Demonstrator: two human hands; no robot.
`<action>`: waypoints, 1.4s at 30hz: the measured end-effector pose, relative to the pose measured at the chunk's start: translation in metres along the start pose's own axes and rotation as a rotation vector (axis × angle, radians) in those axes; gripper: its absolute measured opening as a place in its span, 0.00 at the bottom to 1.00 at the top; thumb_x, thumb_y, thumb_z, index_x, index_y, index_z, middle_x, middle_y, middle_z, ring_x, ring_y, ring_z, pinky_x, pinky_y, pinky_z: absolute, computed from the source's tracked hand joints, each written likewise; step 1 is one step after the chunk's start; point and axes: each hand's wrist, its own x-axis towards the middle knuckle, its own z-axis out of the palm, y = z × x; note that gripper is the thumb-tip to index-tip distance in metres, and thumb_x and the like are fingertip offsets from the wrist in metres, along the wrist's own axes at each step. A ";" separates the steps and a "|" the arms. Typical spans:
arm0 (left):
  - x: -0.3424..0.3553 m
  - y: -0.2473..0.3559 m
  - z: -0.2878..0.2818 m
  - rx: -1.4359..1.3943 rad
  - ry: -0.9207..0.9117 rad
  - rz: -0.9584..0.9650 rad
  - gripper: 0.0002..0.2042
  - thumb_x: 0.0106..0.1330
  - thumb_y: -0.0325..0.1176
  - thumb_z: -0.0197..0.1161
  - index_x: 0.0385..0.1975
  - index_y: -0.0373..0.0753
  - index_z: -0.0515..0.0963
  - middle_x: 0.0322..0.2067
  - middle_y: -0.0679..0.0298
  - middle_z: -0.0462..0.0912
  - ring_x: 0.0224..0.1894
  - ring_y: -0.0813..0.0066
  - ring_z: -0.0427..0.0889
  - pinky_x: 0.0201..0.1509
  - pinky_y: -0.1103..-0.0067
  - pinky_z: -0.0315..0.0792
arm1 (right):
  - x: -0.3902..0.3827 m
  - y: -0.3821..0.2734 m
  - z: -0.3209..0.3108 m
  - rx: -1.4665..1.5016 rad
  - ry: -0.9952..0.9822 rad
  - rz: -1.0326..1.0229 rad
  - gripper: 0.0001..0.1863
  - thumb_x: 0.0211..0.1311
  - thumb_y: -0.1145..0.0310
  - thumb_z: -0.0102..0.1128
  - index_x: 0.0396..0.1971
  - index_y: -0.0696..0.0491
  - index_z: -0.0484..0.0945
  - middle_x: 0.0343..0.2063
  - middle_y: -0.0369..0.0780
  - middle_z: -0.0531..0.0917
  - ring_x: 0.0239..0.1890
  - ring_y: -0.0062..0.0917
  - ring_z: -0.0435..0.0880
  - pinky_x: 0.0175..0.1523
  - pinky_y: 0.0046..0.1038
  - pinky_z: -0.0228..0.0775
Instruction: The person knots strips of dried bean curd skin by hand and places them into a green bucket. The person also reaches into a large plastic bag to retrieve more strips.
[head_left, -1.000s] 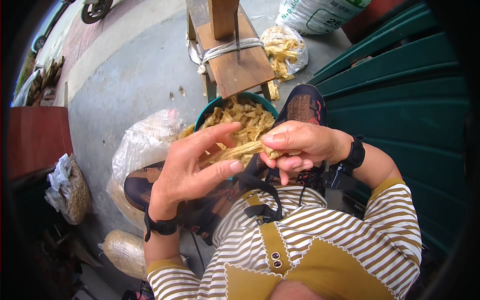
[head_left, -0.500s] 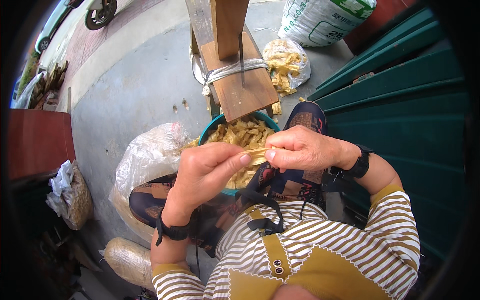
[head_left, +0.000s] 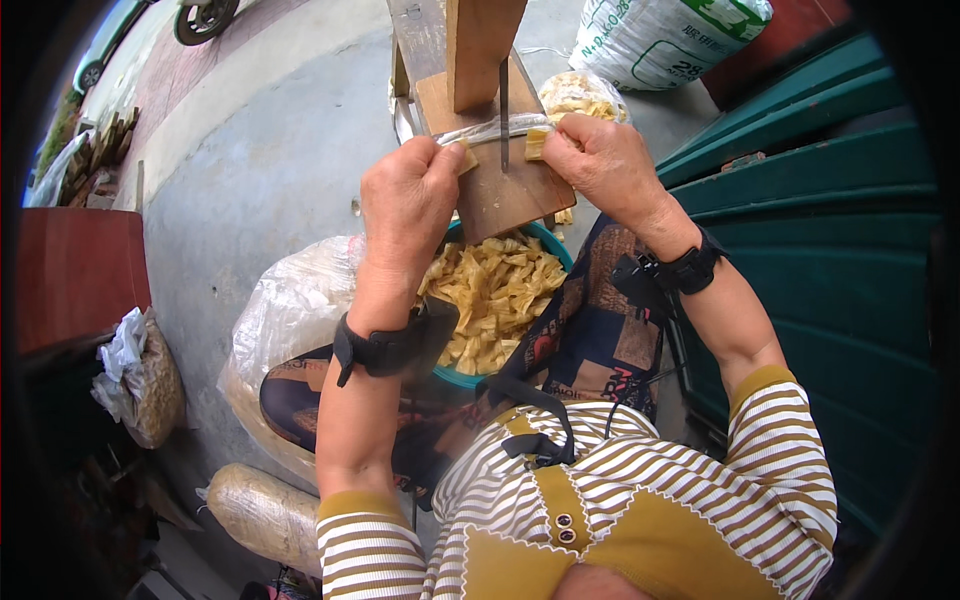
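Observation:
My left hand (head_left: 405, 205) is closed in a pinch on a short yellow dried strip piece (head_left: 466, 158), left of a thin upright metal blade (head_left: 504, 125). On the blade's other side, my right hand (head_left: 612, 172) pinches another yellow strip piece (head_left: 536, 144). A gap with the blade in it separates the two pieces. The blade stands over a wooden board (head_left: 505, 205), which has a white cloth band tied around it. Below the board, between my legs, a teal tub (head_left: 458, 379) holds many yellow strip pieces (head_left: 500, 290).
Beyond my right hand lies a clear bag of yellow strips (head_left: 580, 92), with a white printed sack (head_left: 660, 45) behind it. Dark green metal panels (head_left: 810, 200) line the right side. At my left are a crumpled clear plastic bag (head_left: 290, 310) and a full wrapped bag (head_left: 262, 515).
Both hands have moved up and away from me, from over the tub to the blade. The single strip between them is now two pieces, one in each hand, and the hands are farther apart.

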 end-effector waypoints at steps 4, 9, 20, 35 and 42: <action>-0.023 0.020 -0.037 -0.681 -0.213 -0.403 0.14 0.65 0.42 0.59 0.27 0.36 0.78 0.16 0.72 0.73 0.17 0.88 0.66 0.20 0.89 0.59 | -0.025 -0.035 -0.028 -0.020 -0.052 -0.187 0.15 0.58 0.56 0.58 0.25 0.54 0.82 0.24 0.41 0.81 0.27 0.34 0.82 0.32 0.31 0.74; -0.049 0.052 -0.060 -0.924 -0.541 -0.495 0.14 0.67 0.41 0.56 0.37 0.34 0.77 0.22 0.67 0.78 0.19 0.85 0.73 0.23 0.89 0.65 | -0.052 -0.060 -0.018 0.714 -0.059 -0.071 0.09 0.60 0.68 0.60 0.31 0.59 0.79 0.26 0.39 0.80 0.29 0.23 0.80 0.35 0.22 0.70; -0.107 0.026 -0.077 -0.941 -0.593 -0.498 0.18 0.64 0.41 0.61 0.40 0.29 0.79 0.31 0.63 0.81 0.29 0.83 0.78 0.35 0.87 0.71 | -0.081 -0.074 -0.050 1.442 -0.195 0.347 0.15 0.68 0.63 0.50 0.37 0.61 0.75 0.32 0.42 0.83 0.33 0.23 0.84 0.42 0.23 0.77; -0.099 0.062 -0.059 -1.347 -0.469 -0.410 0.14 0.51 0.17 0.66 0.37 0.34 0.74 0.40 0.64 0.79 0.40 0.80 0.78 0.46 0.82 0.74 | -0.113 -0.061 -0.028 1.382 -0.548 0.445 0.12 0.67 0.63 0.52 0.34 0.57 0.76 0.29 0.33 0.80 0.28 0.13 0.77 0.33 0.14 0.68; -0.095 0.056 -0.057 -1.071 -0.367 -0.441 0.10 0.54 0.22 0.65 0.36 0.30 0.76 0.33 0.63 0.82 0.34 0.79 0.81 0.40 0.83 0.76 | -0.110 -0.059 -0.018 1.324 -0.296 0.356 0.17 0.65 0.60 0.56 0.44 0.58 0.74 0.42 0.37 0.79 0.44 0.17 0.77 0.50 0.21 0.69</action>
